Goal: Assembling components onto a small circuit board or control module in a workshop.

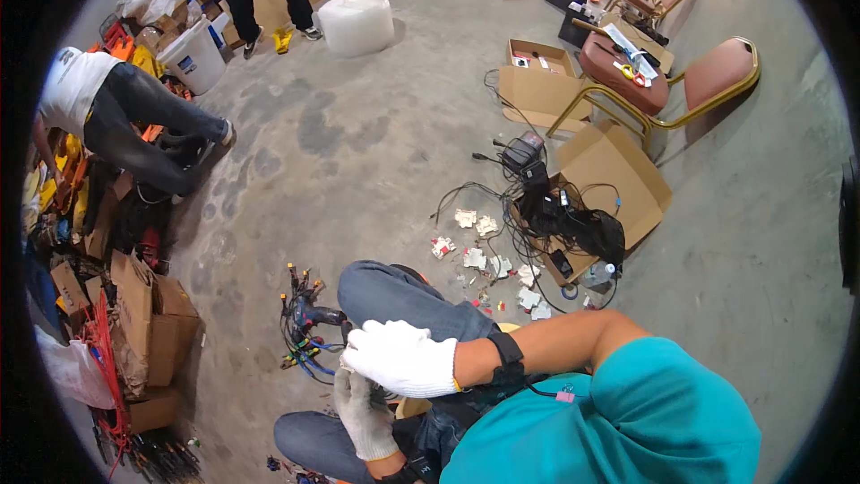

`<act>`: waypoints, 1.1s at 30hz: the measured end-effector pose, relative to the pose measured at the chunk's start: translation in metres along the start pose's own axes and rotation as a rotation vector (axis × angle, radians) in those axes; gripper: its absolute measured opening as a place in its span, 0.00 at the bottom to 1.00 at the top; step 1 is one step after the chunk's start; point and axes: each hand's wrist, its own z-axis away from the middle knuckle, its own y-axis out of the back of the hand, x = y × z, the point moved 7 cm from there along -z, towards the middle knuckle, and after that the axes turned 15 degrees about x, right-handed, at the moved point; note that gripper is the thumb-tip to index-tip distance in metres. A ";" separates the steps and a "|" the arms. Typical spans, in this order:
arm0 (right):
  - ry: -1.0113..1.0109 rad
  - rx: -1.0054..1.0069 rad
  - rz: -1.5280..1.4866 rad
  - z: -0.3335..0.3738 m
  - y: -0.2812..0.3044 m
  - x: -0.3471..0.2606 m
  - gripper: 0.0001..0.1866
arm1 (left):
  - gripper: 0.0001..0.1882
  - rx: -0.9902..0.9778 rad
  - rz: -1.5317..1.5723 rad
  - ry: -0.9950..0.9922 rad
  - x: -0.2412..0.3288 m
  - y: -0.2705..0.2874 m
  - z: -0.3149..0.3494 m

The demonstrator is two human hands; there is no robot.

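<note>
Holding the wire bundle (305, 323) over my lap, I see both gloved hands meet just above my knees. My right hand (403, 358) lies on top, its grip curled shut around the near end of the bundle, and my left hand (363, 412) comes up from below with its grip folded onto the same end. The bundle is a tangle of black, blue, red and yellow wires that fans out to the left, with small coloured plugs at the tips and a dark sleeve (322, 315) near my fingers. It hangs just off my left knee above the concrete floor (358, 143). Farther out, white and red packets (488, 260) lie scattered beside an open cardboard box (618, 184) full of black cables.
</note>
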 end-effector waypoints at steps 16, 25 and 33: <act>0.032 -0.166 0.009 0.017 -0.002 -0.003 0.11 | 0.14 0.071 -0.046 0.066 -0.010 0.007 -0.010; 0.092 -0.126 -0.021 0.015 -0.004 -0.004 0.12 | 0.10 0.114 -0.018 0.116 -0.001 -0.001 0.003; 0.089 -0.145 0.001 0.012 -0.007 -0.005 0.10 | 0.15 0.061 -0.013 0.158 -0.009 0.008 -0.001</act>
